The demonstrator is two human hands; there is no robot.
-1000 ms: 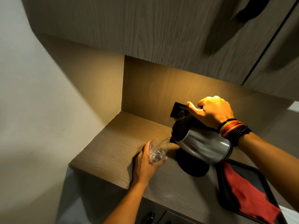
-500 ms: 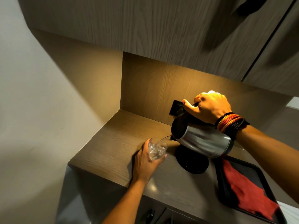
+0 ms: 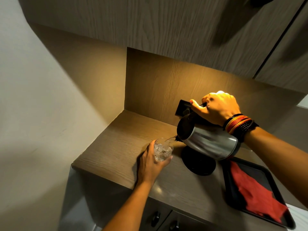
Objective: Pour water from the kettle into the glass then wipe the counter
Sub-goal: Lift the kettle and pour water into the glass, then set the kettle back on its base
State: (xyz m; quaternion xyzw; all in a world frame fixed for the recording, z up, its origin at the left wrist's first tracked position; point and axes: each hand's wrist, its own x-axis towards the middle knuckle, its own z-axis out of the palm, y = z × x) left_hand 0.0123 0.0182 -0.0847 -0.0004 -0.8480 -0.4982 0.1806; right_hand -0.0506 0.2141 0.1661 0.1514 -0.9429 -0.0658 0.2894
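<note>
On the wooden counter (image 3: 120, 140), your black tray (image 3: 273, 184) at the right holds a crumpled red cloth (image 3: 253, 195), and the round black base (image 3: 198, 162) stands bare beside it. Your right hand (image 3: 216, 109) is clenched around the handle of the steel kettle (image 3: 210, 144), tipped above its base so a thin stream runs from the spout. That stream falls into the glass (image 3: 162, 151), partly full of water, which your left hand (image 3: 150, 164) wraps with curled fingers on the counter
</note>
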